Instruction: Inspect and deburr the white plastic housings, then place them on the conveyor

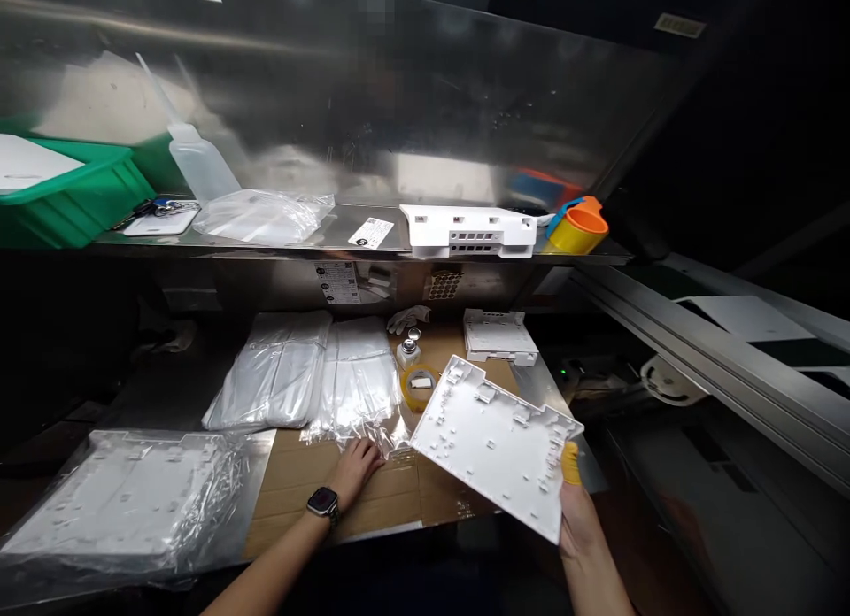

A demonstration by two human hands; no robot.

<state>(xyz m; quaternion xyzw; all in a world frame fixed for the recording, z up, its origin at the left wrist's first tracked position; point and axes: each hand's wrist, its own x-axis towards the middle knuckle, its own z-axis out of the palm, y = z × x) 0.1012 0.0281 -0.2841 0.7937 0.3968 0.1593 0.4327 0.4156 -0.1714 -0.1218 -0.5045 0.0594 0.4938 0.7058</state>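
Note:
A white plastic housing panel (491, 443) is tilted above the cardboard, its ribbed inner side facing up. My right hand (576, 501) grips its right edge, with a yellow cover on the thumb. My left hand (357, 468), with a watch on the wrist, rests at the front edge of a stack of clear plastic bags (359, 377); its fingers are bent together on the film, and whether they pinch a bag is hard to tell. Beside that stack lies another pile of clear bags (275, 368). Bagged white panels (119, 492) lie at the lower left.
A yellow tape roll (410, 400), a small pump bottle (407, 354) and more white panels (499, 334) sit behind the held panel. The metal shelf (266, 251) above bears a green bin (80, 200), a squeeze bottle (203, 166) and a white housing (471, 227). Metal rails (717, 359) run along the right.

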